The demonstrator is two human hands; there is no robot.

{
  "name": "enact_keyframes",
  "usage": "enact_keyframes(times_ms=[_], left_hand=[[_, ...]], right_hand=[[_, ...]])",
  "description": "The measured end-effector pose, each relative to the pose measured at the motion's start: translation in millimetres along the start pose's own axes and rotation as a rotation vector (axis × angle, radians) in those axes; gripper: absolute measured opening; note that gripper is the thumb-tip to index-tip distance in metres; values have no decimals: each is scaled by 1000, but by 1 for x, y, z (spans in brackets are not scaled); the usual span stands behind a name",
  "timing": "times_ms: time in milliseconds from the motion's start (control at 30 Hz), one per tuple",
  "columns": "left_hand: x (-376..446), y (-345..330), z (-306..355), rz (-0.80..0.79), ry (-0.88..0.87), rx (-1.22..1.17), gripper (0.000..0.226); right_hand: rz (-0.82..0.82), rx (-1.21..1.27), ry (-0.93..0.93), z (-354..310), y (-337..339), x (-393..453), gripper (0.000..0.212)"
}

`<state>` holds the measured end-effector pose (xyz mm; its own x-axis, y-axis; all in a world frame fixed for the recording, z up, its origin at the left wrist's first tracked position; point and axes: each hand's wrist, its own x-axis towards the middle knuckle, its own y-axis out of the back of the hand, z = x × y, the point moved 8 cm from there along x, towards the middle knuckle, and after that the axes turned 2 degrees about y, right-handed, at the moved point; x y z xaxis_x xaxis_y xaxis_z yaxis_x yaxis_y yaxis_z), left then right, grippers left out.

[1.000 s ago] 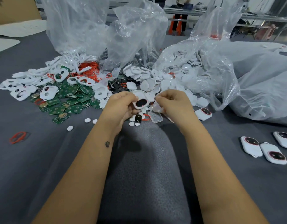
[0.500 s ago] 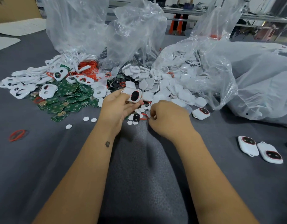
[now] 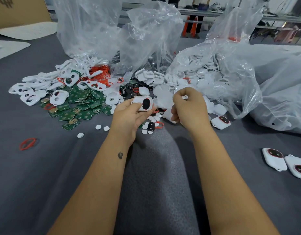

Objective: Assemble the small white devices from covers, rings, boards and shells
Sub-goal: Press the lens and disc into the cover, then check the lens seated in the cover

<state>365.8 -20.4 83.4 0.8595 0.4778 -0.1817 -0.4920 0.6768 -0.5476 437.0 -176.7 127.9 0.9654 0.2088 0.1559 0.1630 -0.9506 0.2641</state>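
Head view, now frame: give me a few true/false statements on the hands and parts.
1. The left hand holds a white cover with a dark oval. True.
2. The green boards lie right of the hands. False: they lie to the left.
3. A red ring lies alone on the cloth at left. True.
4. The right hand lies flat on the cloth. False: it is raised, fingers curled on a white piece.

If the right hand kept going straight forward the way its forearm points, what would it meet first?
Probably the loose white shells heaped just beyond the right hand, then the clear bag of shells behind them. Depth is hard to judge, so this is an estimate.
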Motion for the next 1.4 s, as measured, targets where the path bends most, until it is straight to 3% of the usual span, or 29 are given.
enact_keyframes(times_ms=[100,267,433,533,800,1100,1400], left_hand=[[0,0,-1,-28,3,18,21],[-1,0,-1,-53,-1,26,21],[0,0,-4,-47,-24,57,18],[1,0,-4,-38,-46,86,18],[-4,-6,-5,-69,-19,87,20],[-4,-13,-7,-163,13,73,27],[-3,-14,-12,-135,61,-16,26]], right_hand=[[-13,310,-70,11,-10,-6,16],[33,548,-98,19,-12,-9,17],[92,477,21,11,-6,-13,17],[43,499,39,11,-10,-14,24],[-39,602,-110,19,-16,-14,22],[-61,521,-58,18,-17,-14,14],[-41,569,-86,18,-17,-15,11]])
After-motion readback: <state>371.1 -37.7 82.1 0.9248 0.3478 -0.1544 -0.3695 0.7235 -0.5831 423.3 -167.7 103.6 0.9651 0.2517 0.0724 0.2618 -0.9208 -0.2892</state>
